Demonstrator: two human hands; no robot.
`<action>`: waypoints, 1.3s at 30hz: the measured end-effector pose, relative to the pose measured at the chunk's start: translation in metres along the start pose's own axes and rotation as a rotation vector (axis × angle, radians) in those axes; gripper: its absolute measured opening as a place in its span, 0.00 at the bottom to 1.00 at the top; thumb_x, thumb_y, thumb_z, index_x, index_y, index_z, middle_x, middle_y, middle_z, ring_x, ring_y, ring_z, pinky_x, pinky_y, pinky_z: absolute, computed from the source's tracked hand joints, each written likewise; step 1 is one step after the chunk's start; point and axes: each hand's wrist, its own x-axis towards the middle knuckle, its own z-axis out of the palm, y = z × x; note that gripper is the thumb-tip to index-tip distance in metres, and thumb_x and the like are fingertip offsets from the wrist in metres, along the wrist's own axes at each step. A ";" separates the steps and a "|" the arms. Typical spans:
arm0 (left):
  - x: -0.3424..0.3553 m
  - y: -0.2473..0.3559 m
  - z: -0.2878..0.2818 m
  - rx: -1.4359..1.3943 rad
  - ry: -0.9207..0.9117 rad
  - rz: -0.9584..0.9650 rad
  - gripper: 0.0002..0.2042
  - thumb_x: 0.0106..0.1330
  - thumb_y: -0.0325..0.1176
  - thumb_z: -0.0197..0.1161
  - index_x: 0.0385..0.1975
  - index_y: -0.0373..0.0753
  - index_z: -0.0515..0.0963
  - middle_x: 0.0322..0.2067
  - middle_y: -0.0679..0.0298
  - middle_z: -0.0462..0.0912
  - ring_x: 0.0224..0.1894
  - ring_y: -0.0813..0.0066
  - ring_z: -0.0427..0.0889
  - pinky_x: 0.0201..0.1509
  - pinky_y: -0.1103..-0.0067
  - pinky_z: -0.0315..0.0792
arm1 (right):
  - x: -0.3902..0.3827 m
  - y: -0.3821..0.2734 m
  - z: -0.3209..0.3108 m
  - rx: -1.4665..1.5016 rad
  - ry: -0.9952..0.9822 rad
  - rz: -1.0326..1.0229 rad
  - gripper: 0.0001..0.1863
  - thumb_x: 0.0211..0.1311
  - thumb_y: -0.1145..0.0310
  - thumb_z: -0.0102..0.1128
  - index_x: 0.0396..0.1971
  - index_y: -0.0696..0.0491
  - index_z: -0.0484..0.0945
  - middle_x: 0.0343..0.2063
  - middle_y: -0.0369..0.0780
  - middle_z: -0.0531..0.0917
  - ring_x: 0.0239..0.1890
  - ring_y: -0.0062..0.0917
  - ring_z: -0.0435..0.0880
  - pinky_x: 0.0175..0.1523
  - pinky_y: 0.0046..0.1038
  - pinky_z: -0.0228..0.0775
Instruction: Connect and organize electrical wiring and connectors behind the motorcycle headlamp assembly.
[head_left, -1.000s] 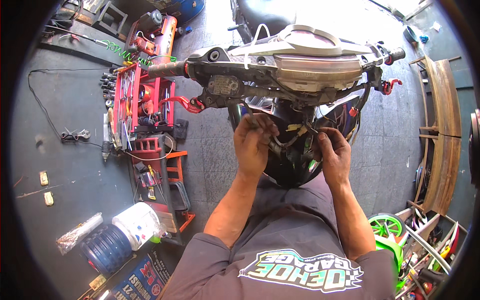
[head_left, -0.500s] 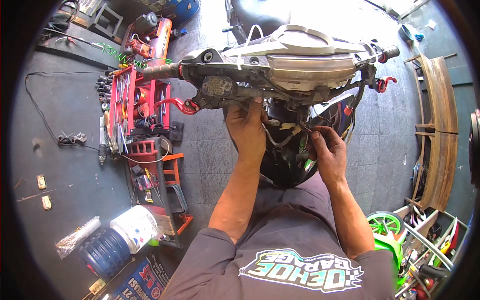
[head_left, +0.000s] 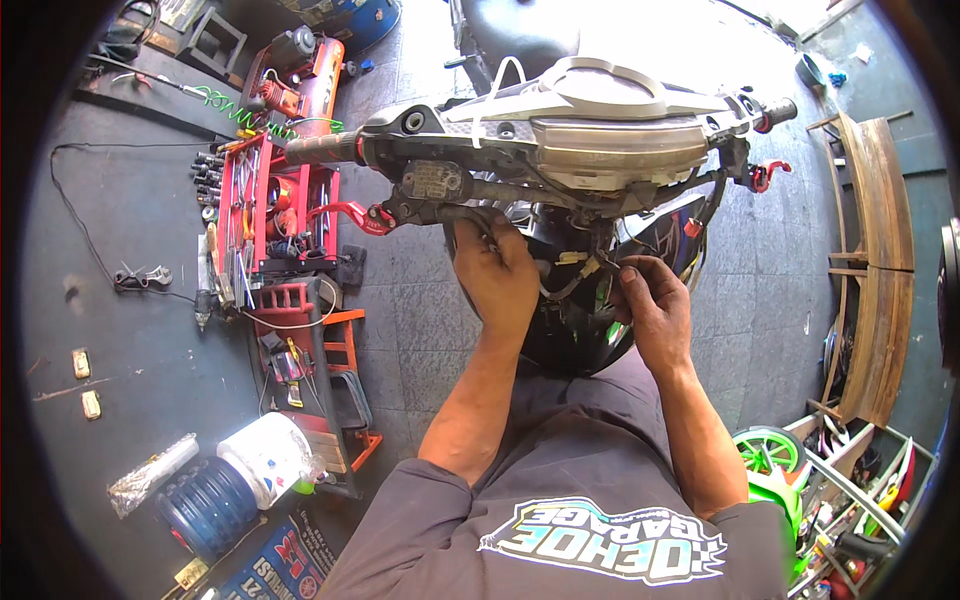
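A motorbike's front end with the instrument housing (head_left: 615, 140) exposed stands before me, a red lever (head_left: 365, 220) at its left and another at its right. Below the left handlebar, my left hand (head_left: 492, 275) is closed around a dark cable (head_left: 470, 214), its fingertips partly hidden. Lower on the right, my right hand (head_left: 655, 310) pinches a thin dark wire (head_left: 610, 262) beside pale connectors (head_left: 572, 258) and a hanging loom, above the dark glossy body panel (head_left: 560, 340).
At left are a red tool cart (head_left: 265, 160), an air compressor (head_left: 290, 90), a stool-like rack (head_left: 340, 330) and a blue water jug (head_left: 200, 510). Wooden boards (head_left: 870, 280) lean on the right wall, above assorted parts and a green wheel (head_left: 765, 450).
My left hand has shifted up and leftward under the handlebar, then slightly back down. My right hand has moved a little to the left, still pinching among the wires.
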 end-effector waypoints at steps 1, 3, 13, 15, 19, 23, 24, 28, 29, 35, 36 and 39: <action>-0.004 0.002 -0.005 -0.057 -0.049 -0.070 0.05 0.73 0.28 0.56 0.40 0.32 0.75 0.32 0.61 0.81 0.35 0.78 0.80 0.38 0.78 0.74 | 0.001 0.000 0.000 -0.003 -0.007 -0.001 0.12 0.71 0.66 0.58 0.45 0.60 0.78 0.29 0.35 0.82 0.30 0.14 0.81 0.30 0.17 0.71; -0.005 0.006 -0.009 -0.115 -0.092 -0.144 0.05 0.74 0.28 0.56 0.39 0.33 0.76 0.32 0.62 0.81 0.37 0.79 0.78 0.39 0.79 0.73 | -0.001 0.001 0.000 -0.018 -0.011 -0.003 0.13 0.72 0.66 0.58 0.45 0.60 0.78 0.29 0.34 0.82 0.30 0.14 0.81 0.30 0.17 0.71; 0.002 0.031 -0.009 -0.507 -0.216 -0.465 0.09 0.69 0.33 0.65 0.35 0.32 0.80 0.27 0.64 0.83 0.29 0.77 0.80 0.33 0.81 0.72 | 0.004 -0.007 0.008 -0.050 -0.044 -0.016 0.12 0.72 0.65 0.58 0.44 0.60 0.77 0.28 0.34 0.81 0.29 0.13 0.79 0.30 0.16 0.70; 0.000 0.026 -0.008 -0.498 -0.217 -0.490 0.08 0.68 0.31 0.66 0.35 0.32 0.80 0.29 0.64 0.83 0.31 0.77 0.80 0.36 0.81 0.73 | 0.004 -0.009 0.012 -0.040 -0.014 -0.007 0.12 0.72 0.65 0.58 0.44 0.59 0.77 0.28 0.34 0.81 0.28 0.14 0.78 0.30 0.17 0.70; -0.006 0.021 -0.001 -0.668 -0.136 -0.478 0.06 0.67 0.27 0.66 0.39 0.32 0.80 0.33 0.64 0.84 0.34 0.78 0.81 0.42 0.81 0.75 | 0.004 0.000 0.009 -0.039 -0.046 -0.022 0.12 0.72 0.65 0.58 0.44 0.59 0.77 0.28 0.35 0.81 0.27 0.14 0.78 0.30 0.18 0.71; -0.010 0.022 -0.006 -0.720 -0.201 -0.449 0.09 0.66 0.26 0.66 0.43 0.30 0.79 0.37 0.64 0.84 0.35 0.78 0.82 0.44 0.80 0.76 | -0.002 0.008 0.004 0.029 -0.045 0.016 0.12 0.72 0.66 0.59 0.46 0.60 0.77 0.29 0.35 0.81 0.28 0.15 0.79 0.30 0.18 0.72; -0.010 0.022 -0.007 -0.659 -0.196 -0.434 0.10 0.67 0.26 0.66 0.45 0.30 0.79 0.36 0.63 0.84 0.35 0.78 0.82 0.44 0.80 0.76 | -0.003 0.008 0.004 0.034 -0.041 0.022 0.13 0.71 0.66 0.59 0.46 0.60 0.77 0.29 0.35 0.81 0.29 0.15 0.79 0.30 0.18 0.72; -0.014 0.008 -0.009 -0.491 -0.234 -0.454 0.10 0.67 0.24 0.63 0.46 0.31 0.78 0.34 0.66 0.82 0.35 0.81 0.79 0.40 0.82 0.74 | -0.003 0.005 0.000 0.041 -0.038 0.023 0.15 0.72 0.65 0.59 0.48 0.61 0.77 0.30 0.35 0.82 0.30 0.15 0.80 0.30 0.19 0.72; -0.016 0.008 -0.010 -0.425 -0.259 -0.503 0.09 0.67 0.22 0.62 0.46 0.32 0.78 0.33 0.68 0.81 0.35 0.83 0.77 0.38 0.84 0.72 | -0.003 0.003 -0.002 0.041 -0.034 0.028 0.15 0.72 0.64 0.59 0.49 0.61 0.78 0.30 0.36 0.82 0.29 0.15 0.80 0.30 0.18 0.72; -0.032 0.004 -0.019 -0.300 -0.467 -0.549 0.12 0.68 0.23 0.61 0.50 0.29 0.77 0.38 0.63 0.85 0.38 0.81 0.81 0.41 0.82 0.76 | 0.000 0.000 -0.011 0.119 -0.040 0.076 0.16 0.74 0.61 0.57 0.49 0.60 0.78 0.27 0.35 0.83 0.24 0.15 0.78 0.28 0.18 0.70; -0.031 0.011 -0.017 -0.297 -0.468 -0.548 0.12 0.68 0.23 0.61 0.50 0.29 0.77 0.38 0.63 0.85 0.38 0.81 0.81 0.41 0.82 0.76 | 0.001 0.001 -0.012 0.121 -0.039 0.077 0.16 0.74 0.61 0.57 0.49 0.60 0.78 0.27 0.35 0.83 0.24 0.15 0.78 0.28 0.18 0.70; -0.027 0.021 -0.010 -0.325 -0.551 -0.511 0.11 0.68 0.25 0.62 0.48 0.32 0.80 0.32 0.65 0.84 0.27 0.85 0.76 0.27 0.85 0.69 | 0.003 0.003 -0.012 0.218 -0.038 0.081 0.16 0.75 0.61 0.56 0.49 0.59 0.79 0.26 0.35 0.83 0.23 0.15 0.77 0.28 0.18 0.69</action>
